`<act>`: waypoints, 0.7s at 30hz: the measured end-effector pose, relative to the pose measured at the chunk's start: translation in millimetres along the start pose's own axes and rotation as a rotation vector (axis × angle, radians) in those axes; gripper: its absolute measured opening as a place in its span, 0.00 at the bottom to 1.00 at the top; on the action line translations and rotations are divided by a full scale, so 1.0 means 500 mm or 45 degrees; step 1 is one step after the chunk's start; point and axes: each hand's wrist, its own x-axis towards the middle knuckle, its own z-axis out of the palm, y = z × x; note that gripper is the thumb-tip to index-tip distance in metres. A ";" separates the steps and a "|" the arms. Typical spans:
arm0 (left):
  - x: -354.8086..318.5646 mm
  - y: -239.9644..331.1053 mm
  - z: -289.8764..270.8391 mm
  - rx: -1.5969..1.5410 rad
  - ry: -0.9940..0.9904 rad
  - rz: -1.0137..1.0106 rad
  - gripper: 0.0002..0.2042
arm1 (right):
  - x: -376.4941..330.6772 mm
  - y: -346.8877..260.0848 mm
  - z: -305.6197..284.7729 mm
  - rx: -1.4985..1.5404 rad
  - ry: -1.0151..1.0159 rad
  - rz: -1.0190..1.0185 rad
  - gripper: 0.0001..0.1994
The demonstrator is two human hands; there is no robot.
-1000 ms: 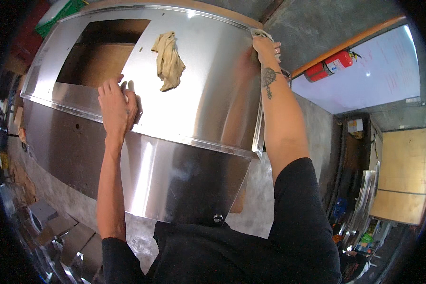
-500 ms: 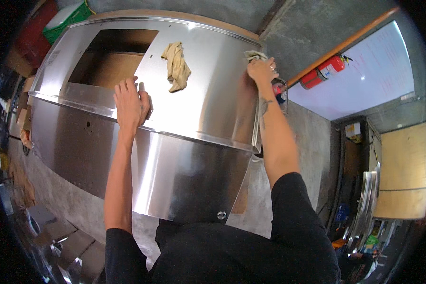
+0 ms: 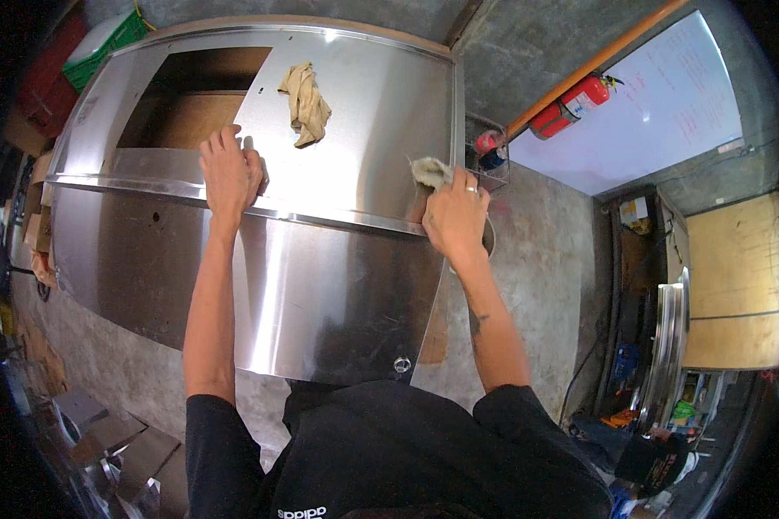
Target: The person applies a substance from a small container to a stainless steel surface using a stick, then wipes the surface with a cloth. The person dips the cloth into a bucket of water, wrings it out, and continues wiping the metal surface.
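Observation:
A large stainless steel countertop [image 3: 363, 112] lies before me, with a rectangular cutout [image 3: 182, 112] at its far left. My right hand [image 3: 455, 216] grips a crumpled greyish rag [image 3: 430, 171] at the countertop's right end, close to the front edge. Resting by the front ledge, just below the cutout's right corner, my left hand [image 3: 227, 177] has bent fingers and its thumb apart; I see nothing held in it. A tan cloth [image 3: 305, 104] lies crumpled on the steel between and beyond my hands.
Beyond the right end hangs a wire basket [image 3: 491, 156] with small containers. A red fire extinguisher [image 3: 571, 106] is in front of a whiteboard [image 3: 658, 121], beside an orange bar [image 3: 601, 62]. A green crate [image 3: 112, 48] stands far left. Grey sheet pieces [image 3: 134, 454] lie lower left.
My right hand has drawn the rag from the far right edge toward me and slightly left. My left hand stays at the ledge. The view has shifted slightly.

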 end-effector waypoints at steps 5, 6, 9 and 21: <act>0.001 0.003 -0.009 -0.008 -0.021 -0.003 0.21 | -0.052 0.005 -0.046 0.181 -0.096 -0.045 0.15; 0.004 0.009 -0.011 -0.015 -0.041 -0.021 0.21 | -0.047 0.021 -0.042 0.253 -0.068 -0.035 0.14; 0.005 0.010 -0.011 0.005 -0.059 -0.040 0.21 | 0.028 0.082 -0.041 0.824 0.065 0.133 0.14; 0.014 0.016 -0.014 -0.018 -0.068 -0.071 0.18 | 0.621 0.328 0.141 1.178 0.718 0.455 0.23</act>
